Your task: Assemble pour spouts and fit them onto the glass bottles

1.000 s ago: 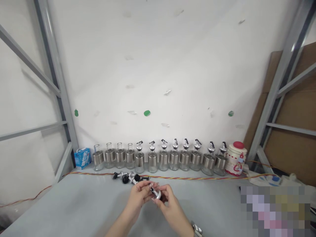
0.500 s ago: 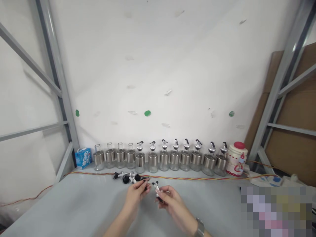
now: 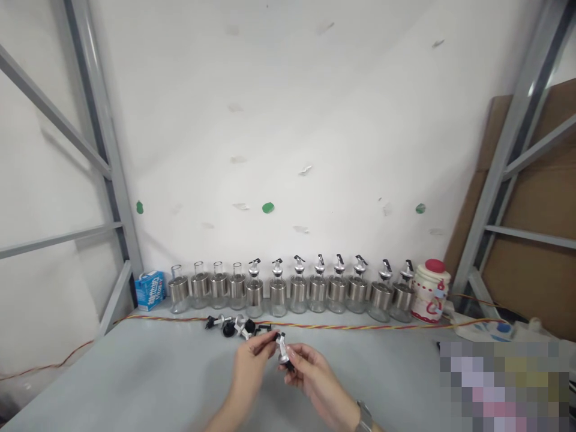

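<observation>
My right hand (image 3: pixel 315 375) is closed around a silver-and-black bottle pour spout (image 3: pixel 282 350), which tilts up over the table. My left hand (image 3: pixel 249 366) meets it from the left, thumb and forefinger pinched at the black tip of the spout; the fingertips partly hide what they grip. Behind the left hand lies a group of loose pour spouts (image 3: pixel 239 326) with black stoppers. One small black piece (image 3: pixel 262 329) rests just beyond the left fingers.
Glass bottles with steel sleeves stand along the wall; several at left are open-necked (image 3: pixel 218 285), the others carry spouts (image 3: pixel 317 288). A blue carton (image 3: pixel 150 290) and a cream jar with red lid (image 3: pixel 431 294) flank them. A twisted cord (image 3: pixel 360 326) crosses the table (image 3: pixel 148 372).
My left hand has moved right and now touches the tip of the pour spout. The right hand keeps its hold on the spout, nearly in place.
</observation>
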The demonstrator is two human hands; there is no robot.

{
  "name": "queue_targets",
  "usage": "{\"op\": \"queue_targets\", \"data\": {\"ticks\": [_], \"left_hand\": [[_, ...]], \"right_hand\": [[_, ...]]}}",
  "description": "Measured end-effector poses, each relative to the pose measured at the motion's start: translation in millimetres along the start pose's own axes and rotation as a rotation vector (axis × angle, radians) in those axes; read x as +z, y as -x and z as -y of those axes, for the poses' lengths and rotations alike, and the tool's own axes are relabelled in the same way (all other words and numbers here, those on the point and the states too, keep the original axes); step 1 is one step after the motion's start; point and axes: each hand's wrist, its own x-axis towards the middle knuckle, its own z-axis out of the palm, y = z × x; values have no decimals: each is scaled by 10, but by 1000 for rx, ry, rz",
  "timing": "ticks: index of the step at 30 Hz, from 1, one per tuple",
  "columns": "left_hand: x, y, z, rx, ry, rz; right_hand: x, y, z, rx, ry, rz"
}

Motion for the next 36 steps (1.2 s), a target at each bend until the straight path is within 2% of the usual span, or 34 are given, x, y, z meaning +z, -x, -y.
{"op": "queue_targets", "data": {"ticks": [3, 7, 10, 14, 16, 19, 22, 24, 27, 36], "left_hand": [[10, 12, 43, 146, -173, 46], [15, 12, 108, 181, -253, 74], [-25, -17, 144, 240, -437, 60], [-137, -59, 92, 256, -586, 36], [-179, -48, 27, 288, -696, 119], [-189, 13, -42, 342, -884, 366], [-142, 84, -24, 249, -931, 475], [-104, 115, 15, 195, -933, 492], [-65, 134, 56, 225, -961, 502], [-21, 101, 99, 248, -1007, 407]], "right_hand": [[4, 0, 14, -32, -9, -18], [22, -5, 56, -28, -40, -64], [10, -21, 85, -6, -37, -78], [-57, -57, 128, -28, -60, -188], [-89, -73, 140, -42, -65, -222], [-109, -80, 131, -44, -69, -217], [-106, -74, 101, -20, -78, -207], [-103, -72, 86, -10, -87, -202], [-99, -76, 86, -7, -94, -199], [-94, -78, 89, 4, -63, -205]]}}
